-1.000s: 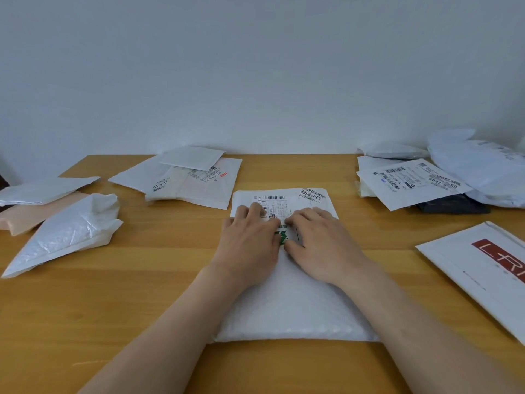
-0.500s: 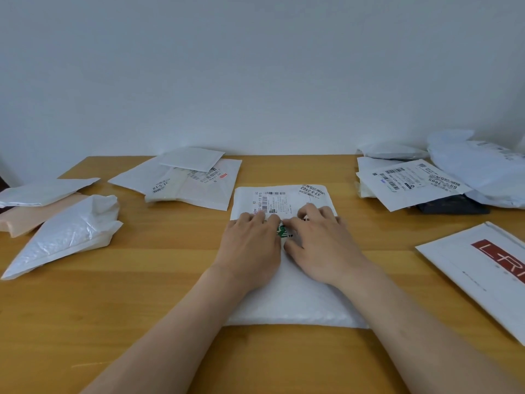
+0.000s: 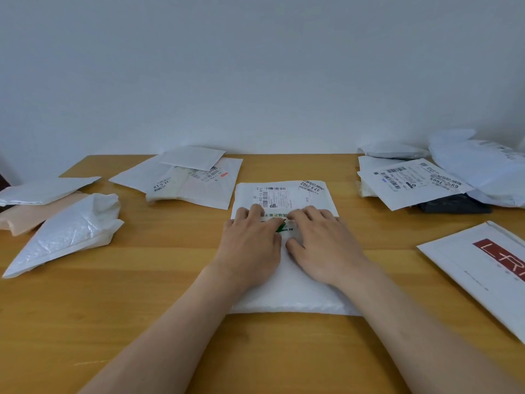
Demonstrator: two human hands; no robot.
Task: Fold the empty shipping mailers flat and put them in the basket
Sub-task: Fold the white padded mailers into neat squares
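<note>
White mailer (image 3: 289, 294) lies flat beneath the resting fingers (image 3: 250, 214).

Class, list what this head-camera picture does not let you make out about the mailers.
Head view: the basket is nowhere in frame.
Middle of the white padded mailer: covered by the left hand and right hand.
Part of the white envelope with red lettering: cut off by the right edge.
The dark flat item: mostly under a labelled white mailer, identity unclear.

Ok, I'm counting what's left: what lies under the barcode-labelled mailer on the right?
Under the barcode-labelled mailer, a dark flat item sticks out at its near edge and white mailer edges at its left. Anything else beneath is covered.
</note>
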